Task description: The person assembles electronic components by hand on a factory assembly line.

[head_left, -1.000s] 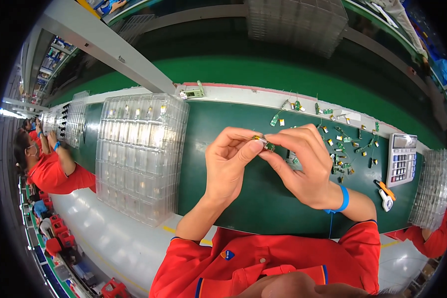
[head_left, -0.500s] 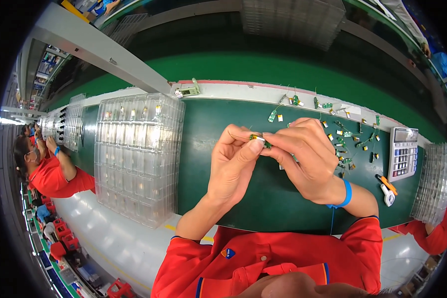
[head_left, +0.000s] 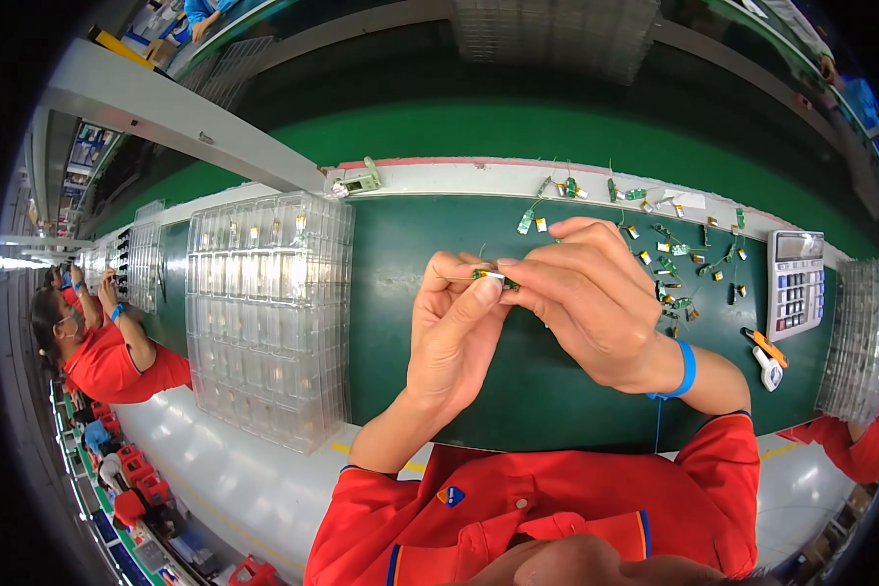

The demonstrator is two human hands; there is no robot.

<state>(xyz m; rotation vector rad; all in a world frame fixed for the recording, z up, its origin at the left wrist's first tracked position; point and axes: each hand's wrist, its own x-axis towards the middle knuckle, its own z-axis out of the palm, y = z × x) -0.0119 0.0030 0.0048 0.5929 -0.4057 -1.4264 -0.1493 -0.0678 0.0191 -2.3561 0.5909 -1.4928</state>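
Note:
Over the dark green bench (head_left: 400, 322), my two hands meet around one small circuit board with a silvery battery cell (head_left: 489, 275). My left hand (head_left: 452, 327) pinches it between thumb and forefinger. The fingertips of my right hand (head_left: 596, 303) press on its right end, and a blue strap (head_left: 689, 369) rings that wrist. Thin wires stick out by the left fingers. Beyond my right hand lie several similar green boards with cells and wires, one of them a loose green board (head_left: 525, 222).
Left of my hands stands a stack of clear plastic trays (head_left: 269, 322), with small parts in its far row. On the right are a calculator (head_left: 796, 283), an orange cutter (head_left: 767, 347) and more clear trays (head_left: 858, 342). A co-worker in red (head_left: 117, 342) works at far left.
The view has shifted slightly. Both hands still hold the small board, which appears a little tilted compared with before; the fingers have shifted only slightly.

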